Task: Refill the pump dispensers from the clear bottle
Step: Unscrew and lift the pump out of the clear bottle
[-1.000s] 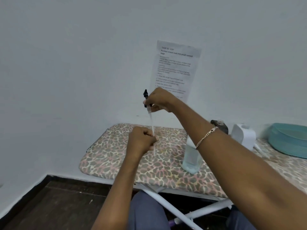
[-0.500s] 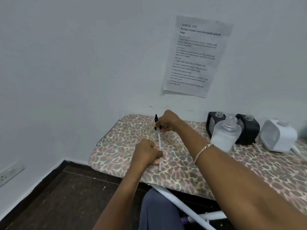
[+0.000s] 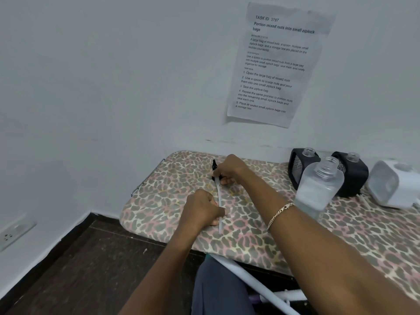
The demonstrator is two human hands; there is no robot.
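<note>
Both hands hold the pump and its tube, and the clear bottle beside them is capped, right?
No: the head view shows the clear bottle uncapped, neck open. The left hand and right hand do hold the pump and its tube.

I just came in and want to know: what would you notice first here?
In the middle, the right hand holds a black pump top and the left hand grips its white tube over the spotted board. An open clear bottle stands to the right, and a printed paper hangs on the wall above.
</note>
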